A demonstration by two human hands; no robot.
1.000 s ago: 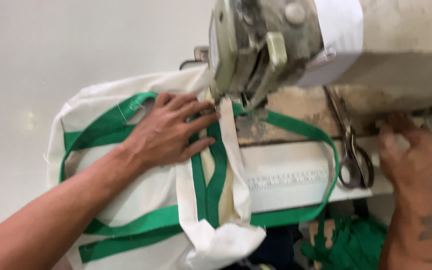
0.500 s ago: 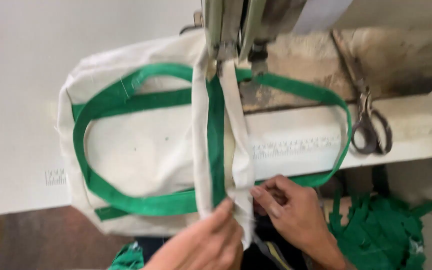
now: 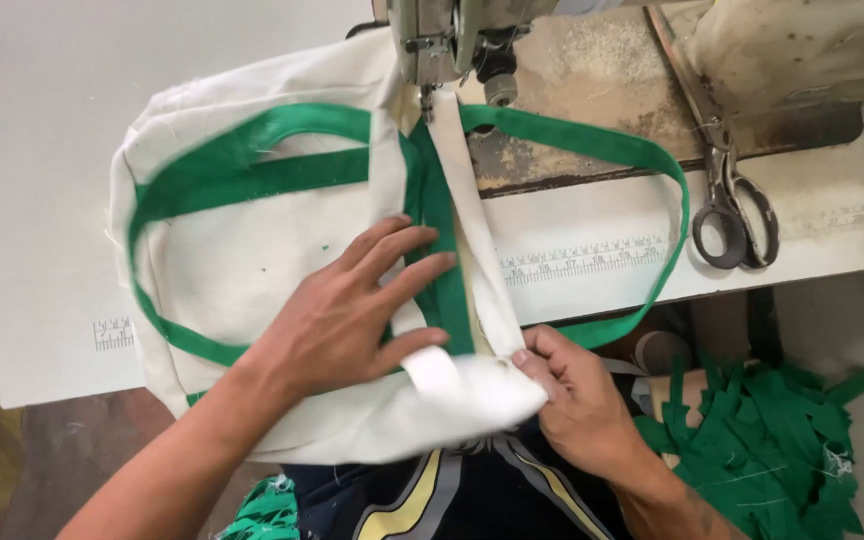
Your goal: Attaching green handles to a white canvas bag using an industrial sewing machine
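Both hands are on the cream canvas bag [image 3: 252, 260] in my feed. My left hand [image 3: 347, 315] lies flat with its fingers spread, pressing the cloth and the green strap down just left of the seam. My right hand [image 3: 577, 395] pinches the folded cream corner at the near edge of the bag between thumb and fingertips.

The bag is coarse woven fabric, roughly rectangular with rounded corners, and lies across the sewing table with its far end under the grey metal sewing machine head [image 3: 457, 40]. A flat green webbing handle [image 3: 252, 135] loops over its left half, and a second green loop [image 3: 667, 200] reaches out to the right. A narrow cream strip [image 3: 467, 215] runs from the needle toward me beside a green band.

The near edge of the bag hangs over the table edge above my lap. To the right of the bag there is open table, up to the dark steel scissors [image 3: 732, 215] lying by the second loop.

The white table top [image 3: 42, 200] is worn, with a printed ruler strip [image 3: 582, 260] along its front edge and a scuffed brown patch under the machine. Below on the right lies a heap of green fabric scraps [image 3: 782, 440].
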